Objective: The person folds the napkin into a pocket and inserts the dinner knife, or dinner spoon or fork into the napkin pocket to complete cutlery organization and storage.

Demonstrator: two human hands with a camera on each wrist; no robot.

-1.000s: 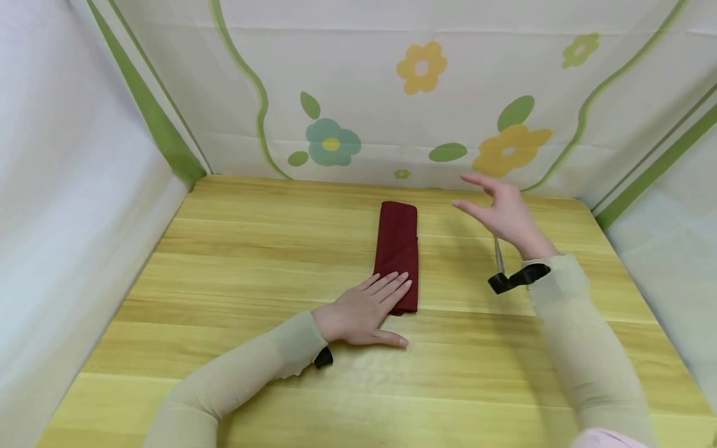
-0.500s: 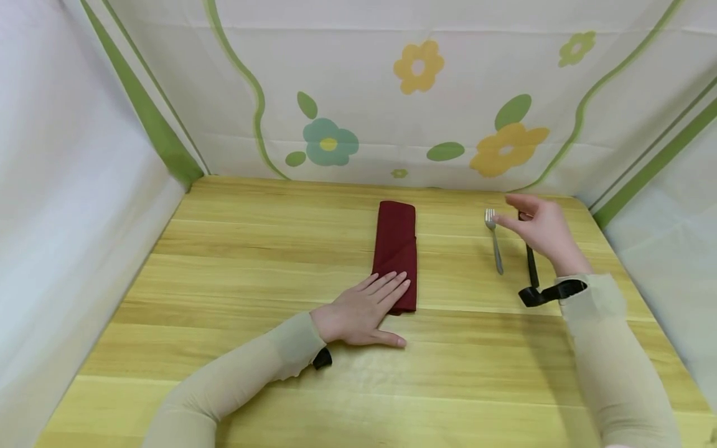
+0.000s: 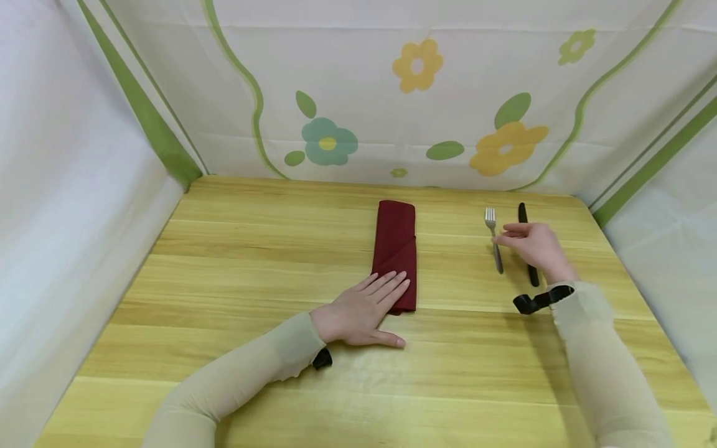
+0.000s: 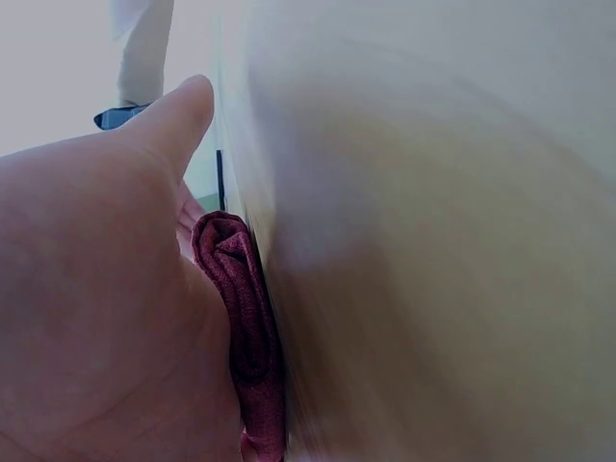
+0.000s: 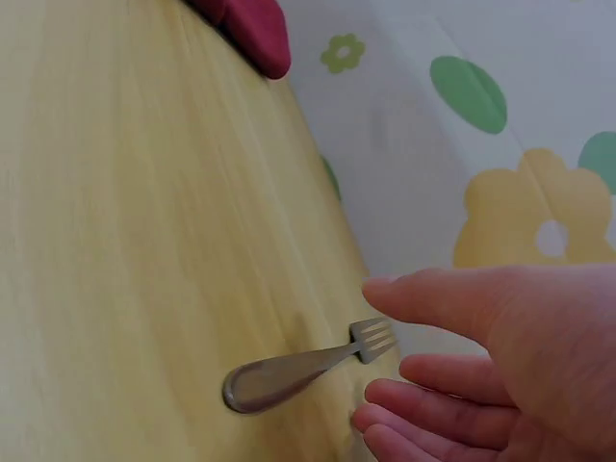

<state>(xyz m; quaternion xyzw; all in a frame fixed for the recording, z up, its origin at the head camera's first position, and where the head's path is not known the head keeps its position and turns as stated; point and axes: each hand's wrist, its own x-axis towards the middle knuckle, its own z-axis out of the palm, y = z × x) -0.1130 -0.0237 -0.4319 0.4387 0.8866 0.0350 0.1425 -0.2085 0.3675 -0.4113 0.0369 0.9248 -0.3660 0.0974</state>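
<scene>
A dark red folded cloth (image 3: 396,233) lies lengthwise on the wooden table. My left hand (image 3: 364,311) rests flat on its near end, fingers straight and thumb spread onto the wood. In the left wrist view the cloth's rolled layers (image 4: 245,298) show beside the palm. To the right lies a silver fork (image 3: 496,249), tines pointing to the back wall. My right hand (image 3: 538,249) hovers beside it, fingertips overlapping the handle in the head view. The right wrist view shows thumb and fingers (image 5: 443,409) apart, with the fork beyond them. A black knife (image 3: 533,274) is partly hidden under this hand.
The table (image 3: 252,261) meets a white curtain (image 3: 358,74) printed with flowers along its back edge. More white curtain hangs at the left (image 3: 67,205) and right sides. A black strap mount (image 3: 538,302) juts from the right wrist.
My right hand has moved rightward, then down toward the fork's handle, uncovering the fork and much of the knife. My left hand has stayed on the cloth.
</scene>
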